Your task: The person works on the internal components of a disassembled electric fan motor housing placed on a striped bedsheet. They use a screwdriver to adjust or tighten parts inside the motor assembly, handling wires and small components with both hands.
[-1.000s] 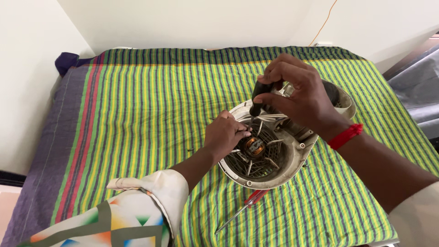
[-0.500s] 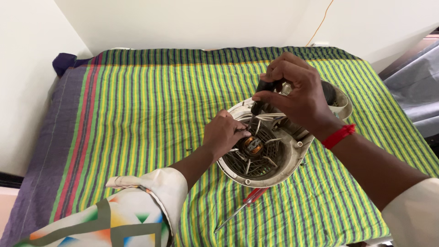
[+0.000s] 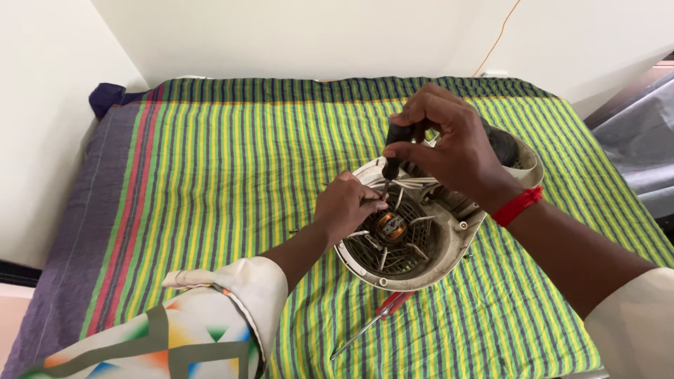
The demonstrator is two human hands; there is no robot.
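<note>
The left hand grips narrow on the nine o'clock rim of the round white fan housing, which lies on the striped cloth with motor and grille exposed. A red-handled screwdriver rests at six o'clock. The right hand, at twelve o'clock, clamps a black-handled screwdriver tip-down; the screw looks not yet out.

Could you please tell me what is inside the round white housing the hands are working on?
Inside the white housing a copper-wound motor sits at the centre of a dark ribbed grille, with white wires above. The right hand covers the upper part.
</note>
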